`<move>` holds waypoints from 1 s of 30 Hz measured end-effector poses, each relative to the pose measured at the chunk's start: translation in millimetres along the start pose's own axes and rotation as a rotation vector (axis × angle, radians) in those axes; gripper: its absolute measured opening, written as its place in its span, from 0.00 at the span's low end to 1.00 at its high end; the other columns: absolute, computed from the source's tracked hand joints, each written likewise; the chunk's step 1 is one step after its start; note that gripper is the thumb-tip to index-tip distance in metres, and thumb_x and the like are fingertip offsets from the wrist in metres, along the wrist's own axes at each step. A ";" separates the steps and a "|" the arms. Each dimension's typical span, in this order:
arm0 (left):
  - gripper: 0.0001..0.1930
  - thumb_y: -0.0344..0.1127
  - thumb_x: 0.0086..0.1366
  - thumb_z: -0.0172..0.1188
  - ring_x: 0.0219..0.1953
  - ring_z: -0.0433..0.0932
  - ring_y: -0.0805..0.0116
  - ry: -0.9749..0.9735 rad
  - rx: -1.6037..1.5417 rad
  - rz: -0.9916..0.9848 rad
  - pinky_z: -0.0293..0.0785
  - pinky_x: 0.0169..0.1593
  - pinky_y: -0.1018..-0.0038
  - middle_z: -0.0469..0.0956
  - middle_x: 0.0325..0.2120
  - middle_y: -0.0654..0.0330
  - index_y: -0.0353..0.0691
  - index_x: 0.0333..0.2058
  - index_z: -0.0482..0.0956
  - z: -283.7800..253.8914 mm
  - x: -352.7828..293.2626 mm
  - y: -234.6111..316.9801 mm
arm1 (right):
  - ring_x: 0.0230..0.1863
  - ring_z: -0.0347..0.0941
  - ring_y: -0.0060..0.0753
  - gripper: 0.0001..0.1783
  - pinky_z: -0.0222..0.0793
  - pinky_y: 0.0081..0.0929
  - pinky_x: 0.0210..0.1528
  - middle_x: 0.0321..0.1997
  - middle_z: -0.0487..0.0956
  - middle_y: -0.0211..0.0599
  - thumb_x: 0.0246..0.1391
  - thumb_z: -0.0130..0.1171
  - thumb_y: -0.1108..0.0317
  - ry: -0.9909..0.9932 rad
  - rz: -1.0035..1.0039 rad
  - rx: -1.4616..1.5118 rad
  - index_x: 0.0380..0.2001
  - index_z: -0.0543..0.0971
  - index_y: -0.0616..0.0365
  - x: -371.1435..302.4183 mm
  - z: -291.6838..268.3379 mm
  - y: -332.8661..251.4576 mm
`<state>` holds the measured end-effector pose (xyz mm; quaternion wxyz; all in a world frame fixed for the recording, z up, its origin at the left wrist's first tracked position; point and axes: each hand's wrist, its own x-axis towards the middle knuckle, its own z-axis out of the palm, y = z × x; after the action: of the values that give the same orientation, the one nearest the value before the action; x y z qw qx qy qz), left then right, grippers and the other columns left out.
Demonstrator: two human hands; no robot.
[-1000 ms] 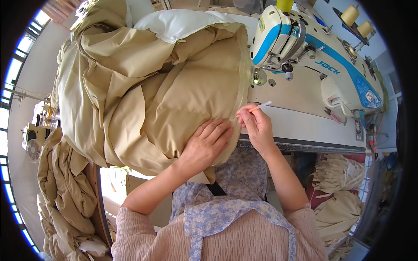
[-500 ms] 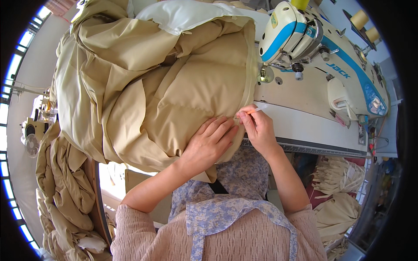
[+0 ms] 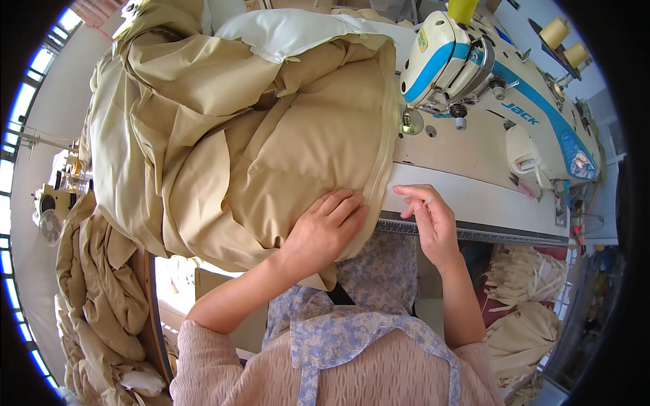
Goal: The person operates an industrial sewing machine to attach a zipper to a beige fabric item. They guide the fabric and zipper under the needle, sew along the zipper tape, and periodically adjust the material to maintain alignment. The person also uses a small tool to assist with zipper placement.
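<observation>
Across the table (image 3: 474, 193), I judge the padded garment (image 3: 325, 139) laid out beside, not under, the sewing machine (image 3: 450, 61), left fingers (image 3: 336, 203) resting flat, right fingers (image 3: 414, 191) loosely curled around a mostly hidden pen (image 3: 428, 200).

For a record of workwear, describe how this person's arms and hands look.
The left grip, a bare hand, and the right grip, likewise bare, wear no gloves. No watch or bracelet shows on either wrist. The bare forearms lead up to pale pink, textured-knit sleeves ending near the elbows. Nail details are too small to tell.
</observation>
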<state>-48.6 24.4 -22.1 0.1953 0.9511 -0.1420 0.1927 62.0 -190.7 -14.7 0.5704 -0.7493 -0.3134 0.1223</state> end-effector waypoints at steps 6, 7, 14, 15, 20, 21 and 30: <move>0.10 0.30 0.67 0.61 0.47 0.81 0.55 0.067 0.041 -0.109 0.81 0.48 0.63 0.80 0.48 0.57 0.36 0.46 0.81 -25.3 97.9 -28.5 | 0.31 0.79 0.29 0.25 0.73 0.28 0.33 0.55 0.83 0.35 0.45 0.65 0.77 -0.150 -0.447 -0.890 0.51 0.83 0.57 -3.9 10.9 -16.3; 0.10 0.31 0.69 0.59 0.49 0.80 0.55 0.091 0.075 -0.094 0.81 0.50 0.61 0.80 0.50 0.56 0.36 0.47 0.81 -17.9 118.2 -47.9 | 0.30 0.79 0.28 0.25 0.72 0.27 0.32 0.55 0.83 0.34 0.43 0.67 0.75 -0.148 -0.460 -0.936 0.50 0.83 0.56 -1.6 16.0 -12.3; 0.31 0.54 0.74 0.53 0.72 0.57 0.39 -0.046 0.373 -0.229 0.59 0.71 0.48 0.58 0.73 0.52 0.58 0.72 0.63 3.7 150.3 -136.7 | 0.30 0.80 0.28 0.28 0.72 0.27 0.31 0.52 0.86 0.27 0.37 0.68 0.72 -0.278 -0.590 -0.492 0.48 0.85 0.50 -46.4 66.6 1.8; 0.30 0.55 0.74 0.53 0.72 0.57 0.38 -0.085 0.408 -0.309 0.59 0.71 0.46 0.56 0.73 0.51 0.60 0.71 0.64 0.4 151.6 -129.6 | 0.29 0.79 0.29 0.26 0.72 0.27 0.32 0.51 0.85 0.28 0.40 0.68 0.71 -0.312 -0.578 -0.463 0.49 0.84 0.52 -56.3 71.8 5.6; 0.27 0.54 0.74 0.52 0.72 0.55 0.34 -0.272 0.270 -0.423 0.57 0.71 0.44 0.52 0.74 0.46 0.64 0.69 0.67 34.4 191.7 -165.1 | 0.27 0.78 0.32 0.24 0.73 0.29 0.33 0.52 0.83 0.30 0.49 0.68 0.68 -0.409 -0.545 -0.428 0.52 0.81 0.54 -67.4 83.0 6.8; 0.26 0.52 0.76 0.50 0.73 0.55 0.39 -0.202 0.253 -0.320 0.56 0.73 0.49 0.55 0.73 0.47 0.60 0.70 0.67 47.1 196.0 -177.1 | 0.27 0.78 0.32 0.24 0.73 0.29 0.33 0.52 0.82 0.30 0.49 0.68 0.68 -0.415 -0.530 -0.435 0.51 0.81 0.54 -65.2 83.8 5.8; 0.19 0.33 0.71 0.56 0.62 0.73 0.52 -0.038 0.087 -0.142 0.73 0.62 0.61 0.74 0.62 0.55 0.42 0.60 0.76 33.4 191.1 -154.5 | 0.27 0.77 0.33 0.23 0.75 0.29 0.33 0.56 0.82 0.28 0.48 0.68 0.68 -0.379 -0.423 -0.483 0.51 0.82 0.55 -60.9 60.1 4.4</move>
<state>184.3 109.4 -18.7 0.1642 0.9698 -0.0695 0.1664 -16.2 -181.8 -48.6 0.3217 -0.7450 -0.5813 0.0606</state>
